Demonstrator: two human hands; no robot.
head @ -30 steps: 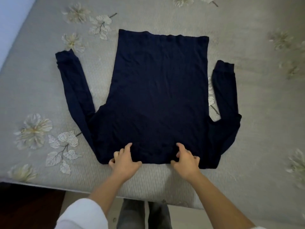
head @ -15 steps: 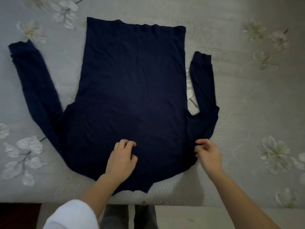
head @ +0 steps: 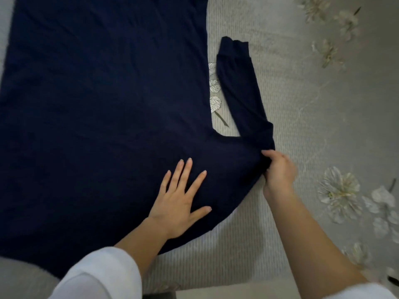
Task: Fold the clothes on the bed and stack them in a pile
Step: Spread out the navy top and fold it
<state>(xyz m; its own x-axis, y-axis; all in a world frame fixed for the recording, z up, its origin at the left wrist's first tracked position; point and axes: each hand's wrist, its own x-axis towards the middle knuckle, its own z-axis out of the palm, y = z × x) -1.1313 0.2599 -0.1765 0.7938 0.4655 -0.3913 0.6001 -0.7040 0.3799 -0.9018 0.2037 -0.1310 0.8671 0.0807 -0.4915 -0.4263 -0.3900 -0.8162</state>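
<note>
I see the navy top [head: 97, 93] spread flat on the bed [head: 313, 117], filling the left of my view; no fold is made and no pile shows, so I judge the task barely begun; sleeves, body folds and stacking remain. The left hand [head: 179, 199] lies flat, fingers spread, pressing the cloth; the right hand [head: 278, 169] pinches the sleeve [head: 239, 91] at its bend by the shoulder. The top's long axis runs away from me, shoulders nearest; the cuff points away.
</note>
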